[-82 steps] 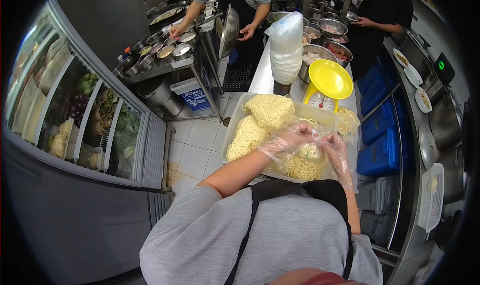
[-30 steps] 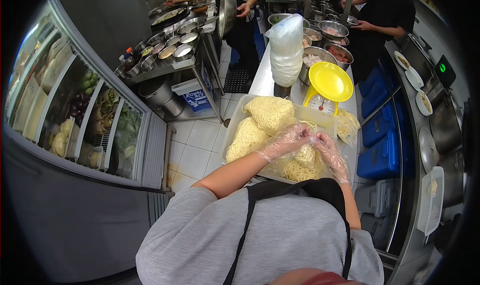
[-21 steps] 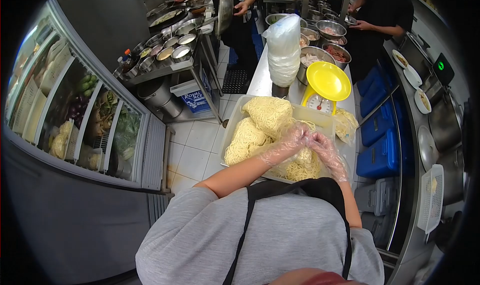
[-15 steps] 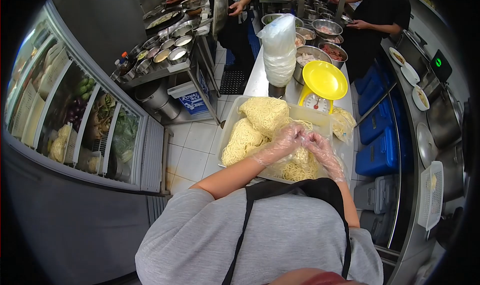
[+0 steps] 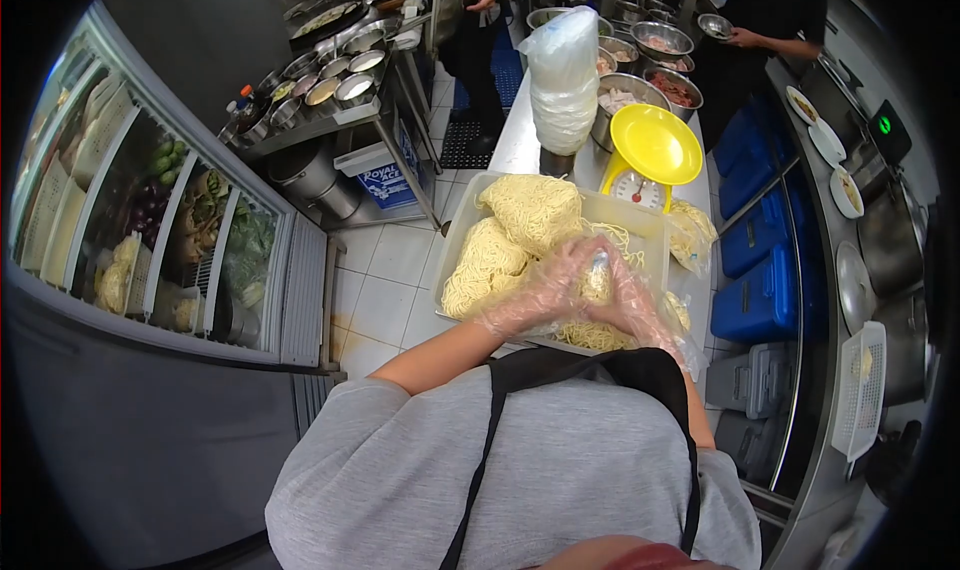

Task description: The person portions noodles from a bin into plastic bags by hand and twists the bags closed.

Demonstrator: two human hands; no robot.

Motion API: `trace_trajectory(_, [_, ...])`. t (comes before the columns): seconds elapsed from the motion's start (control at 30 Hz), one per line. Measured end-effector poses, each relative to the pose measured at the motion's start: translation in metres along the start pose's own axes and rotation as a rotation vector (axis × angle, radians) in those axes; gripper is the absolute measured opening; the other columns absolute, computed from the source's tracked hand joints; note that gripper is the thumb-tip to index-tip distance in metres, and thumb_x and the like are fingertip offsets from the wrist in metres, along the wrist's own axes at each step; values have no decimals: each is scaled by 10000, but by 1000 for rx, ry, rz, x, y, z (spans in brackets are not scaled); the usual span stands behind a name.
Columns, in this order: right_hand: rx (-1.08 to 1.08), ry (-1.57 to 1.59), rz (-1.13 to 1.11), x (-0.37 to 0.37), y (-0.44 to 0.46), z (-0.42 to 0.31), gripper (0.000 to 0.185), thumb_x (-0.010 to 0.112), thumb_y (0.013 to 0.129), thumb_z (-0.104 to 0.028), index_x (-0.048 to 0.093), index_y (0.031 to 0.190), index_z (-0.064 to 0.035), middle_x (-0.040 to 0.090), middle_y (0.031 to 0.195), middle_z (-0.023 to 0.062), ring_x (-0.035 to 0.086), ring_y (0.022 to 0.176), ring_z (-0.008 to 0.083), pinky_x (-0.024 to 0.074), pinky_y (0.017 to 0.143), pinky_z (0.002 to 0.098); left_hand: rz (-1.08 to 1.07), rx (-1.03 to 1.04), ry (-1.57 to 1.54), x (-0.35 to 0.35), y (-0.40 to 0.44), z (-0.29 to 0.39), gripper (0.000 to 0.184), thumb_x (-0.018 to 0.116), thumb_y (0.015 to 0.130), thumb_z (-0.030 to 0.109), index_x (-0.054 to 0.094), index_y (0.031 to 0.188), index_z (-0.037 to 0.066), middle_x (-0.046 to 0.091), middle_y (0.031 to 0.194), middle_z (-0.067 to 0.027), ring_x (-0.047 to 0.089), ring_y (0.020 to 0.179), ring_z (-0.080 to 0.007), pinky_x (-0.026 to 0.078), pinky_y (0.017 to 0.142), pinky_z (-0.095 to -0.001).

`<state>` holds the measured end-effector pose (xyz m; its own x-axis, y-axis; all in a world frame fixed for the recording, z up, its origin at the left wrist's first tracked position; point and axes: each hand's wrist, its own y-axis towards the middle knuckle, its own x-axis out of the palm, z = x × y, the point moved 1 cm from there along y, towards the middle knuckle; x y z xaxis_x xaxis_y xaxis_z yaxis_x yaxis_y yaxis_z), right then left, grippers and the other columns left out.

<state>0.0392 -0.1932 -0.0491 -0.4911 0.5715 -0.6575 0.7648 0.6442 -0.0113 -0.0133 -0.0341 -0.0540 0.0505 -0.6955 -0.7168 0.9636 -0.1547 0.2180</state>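
Two gloved hands meet over the near right part of a plastic tub [image 5: 655, 242] on a steel bench [image 5: 517, 148]. The left hand [image 5: 540, 292] and the right hand [image 5: 637, 305] are closed around a small bag of noodles [image 5: 597, 283], fingertips together at its top; the clear film hides the exact finger placement. The bag is above loose noodles [image 5: 592, 336] at the tub's near edge.

Two big noodle mounds [image 5: 530, 213] crowd the tub's left side and far left corner, close beside the left hand. Just past the tub's far edge, a yellow scale [image 5: 657, 146] and a tall plastic-wrapped stack [image 5: 563, 95] stand between it and the metal bowls [image 5: 622, 103] of meat farther along the bench. Bagged noodles [image 5: 690, 238] fill the strip between the tub's right side and the bench's right edge. Blue bins [image 5: 755, 300] stand below that edge; a steel cart [image 5: 357, 113] of small pots stands well apart, left of the bench.
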Motion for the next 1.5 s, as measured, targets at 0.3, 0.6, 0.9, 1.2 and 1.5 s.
trace_trajectory(0.3, [7, 421, 367, -34, -25, 28, 873, 779, 653, -219, 299, 1366, -67, 473, 1275, 142, 488, 1167, 297, 395, 983, 381, 355, -13, -640, -6, 15, 14, 748, 709, 767, 58, 288, 1386, 61, 376, 1345, -121, 464, 1157, -255, 438, 894, -370])
trace_trajectory(0.6, [-57, 1502, 1077, -120, -101, 94, 652, 718, 760, -262, 395, 1265, -3, 520, 1129, 186, 585, 940, 264, 558, 733, 348, 147, -173, -583, 21, 1, 8, 642, 632, 839, 60, 287, 1379, 53, 340, 1359, -136, 485, 1128, -232, 447, 864, -329])
trace_trajectory(0.9, [-73, 835, 1701, -311, -220, 172, 841, 637, 859, -375, 103, 1463, -134, 401, 1402, 68, 327, 1332, 256, 257, 1032, 531, 45, -139, -483, 26, 2, 4, 539, 616, 865, 102, 357, 1334, 50, 367, 1327, -130, 518, 1061, -210, 468, 832, -310])
trace_trajectory(1.2, [195, 401, 739, -187, -112, 129, 473, 716, 750, -326, 582, 1136, -90, 613, 1032, 31, 562, 965, 159, 425, 859, 298, 46, -130, -420, 21, 2, 9, 445, 603, 872, 98, 426, 1276, 45, 438, 1241, -110, 527, 1045, -213, 473, 834, -307])
trace_trajectory(1.5, [215, -2, 665, -111, -15, 125, 517, 803, 644, -260, 598, 1076, -65, 610, 1086, 126, 569, 1052, 257, 444, 916, 349, -4, -150, -375, 12, 0, 7, 375, 603, 869, 91, 469, 1219, 67, 485, 1213, -88, 516, 1087, -203, 442, 871, -311])
